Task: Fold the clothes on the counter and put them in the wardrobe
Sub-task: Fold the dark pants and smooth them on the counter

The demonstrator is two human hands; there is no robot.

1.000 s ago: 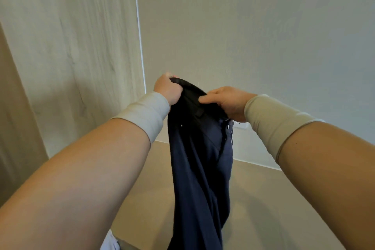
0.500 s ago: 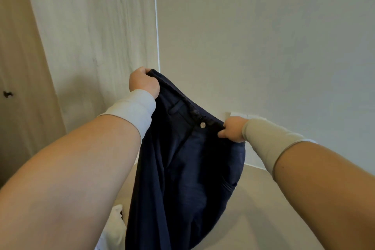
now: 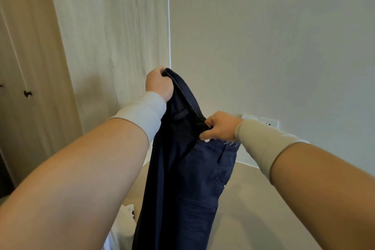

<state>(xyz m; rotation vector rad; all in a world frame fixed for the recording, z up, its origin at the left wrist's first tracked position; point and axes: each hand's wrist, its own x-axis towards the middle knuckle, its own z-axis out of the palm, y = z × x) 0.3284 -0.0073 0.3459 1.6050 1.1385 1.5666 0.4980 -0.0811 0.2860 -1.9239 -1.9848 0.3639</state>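
blue trousers [image 3: 194,178] hang above the counter [image 3: 263,209], waistband pinched by the left hand [image 3: 160,84] up high and the right hand [image 3: 220,126] lower. next, i think, lay them flat to fold.

A plain beige counter [image 3: 253,205] lay below both hands, running back to meet the pale wall beyond the right hand [image 3: 220,127] and the wood-grain panel beyond the left hand [image 3: 160,84]. Its matte surface showed soft shadow beneath the right forearm. A crumpled white garment [image 3: 123,223] lay on the counter well below the left hand, near the bottom edge of the view, partly hidden behind the left forearm. How far the garment spread along the counter could not be told.
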